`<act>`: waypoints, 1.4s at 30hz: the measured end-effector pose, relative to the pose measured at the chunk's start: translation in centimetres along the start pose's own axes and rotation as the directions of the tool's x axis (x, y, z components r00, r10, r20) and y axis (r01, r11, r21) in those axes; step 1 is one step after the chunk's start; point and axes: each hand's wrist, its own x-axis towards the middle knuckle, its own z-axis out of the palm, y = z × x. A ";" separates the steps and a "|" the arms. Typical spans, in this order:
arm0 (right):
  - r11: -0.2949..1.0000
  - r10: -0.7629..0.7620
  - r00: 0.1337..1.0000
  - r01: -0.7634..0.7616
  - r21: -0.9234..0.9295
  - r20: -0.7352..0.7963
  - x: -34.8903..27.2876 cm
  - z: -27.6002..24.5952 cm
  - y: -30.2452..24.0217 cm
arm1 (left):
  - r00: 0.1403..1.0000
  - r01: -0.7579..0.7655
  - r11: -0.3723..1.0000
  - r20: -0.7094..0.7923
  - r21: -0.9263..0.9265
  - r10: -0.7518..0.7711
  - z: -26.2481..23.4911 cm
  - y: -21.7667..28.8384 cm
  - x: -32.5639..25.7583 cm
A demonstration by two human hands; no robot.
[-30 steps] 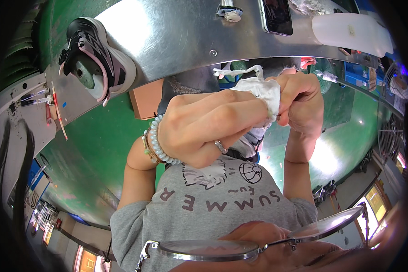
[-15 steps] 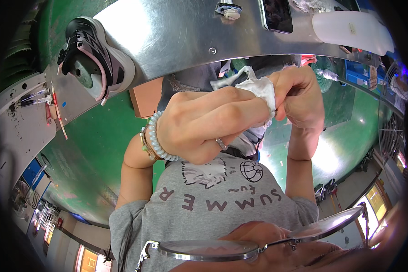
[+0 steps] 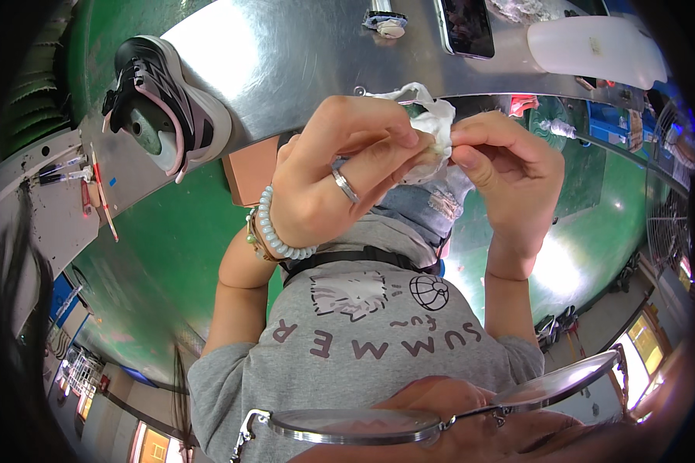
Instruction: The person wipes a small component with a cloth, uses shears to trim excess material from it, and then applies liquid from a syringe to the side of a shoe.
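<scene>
We have the white crumpled cloth [image 3: 432, 135] pinched between both hands, held in the air just off the near edge of the metal desk [image 3: 301, 54] rather than resting on it. Our left hand [image 3: 340, 181] is the nearer one — its fingertips are pressed together on the cloth's near side, a ring showing on one finger and a bead bracelet [image 3: 274, 231] at the wrist. Our right hand [image 3: 510, 174] meets it from the opposite side, thumb and forefinger nipping the same wad, so the two grips all but touch. The cloth bunches upward from that pinch toward the desk edge, with no clear long axis. Well apart — at the desk's left corner — lies a black and white sneaker [image 3: 166, 104]; a dark phone [image 3: 465, 27] sits toward the far edge.
</scene>
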 end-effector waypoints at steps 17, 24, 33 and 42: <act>0.983 -0.177 0.983 0.175 -0.061 -0.045 -1.0 0.8 1.7 | 0.909 0.360 0.812 -0.023 -0.459 -0.416 1.0 -0.2 -1.2; 0.954 -0.030 0.888 0.162 0.251 -0.459 -0.5 0.1 2.5 | 0.955 0.281 0.798 0.240 -0.533 -0.175 0.1 -1.2 -2.1; 0.975 -0.109 0.767 0.208 0.084 -0.632 -0.3 2.1 4.0 | 0.956 0.260 0.956 -0.102 -0.133 -0.274 4.7 -0.3 -3.1; 0.973 -0.182 0.813 0.066 -0.223 -0.554 -0.3 0.6 5.0 | 0.824 0.441 0.702 -0.058 -0.559 -0.564 3.3 -1.9 -2.9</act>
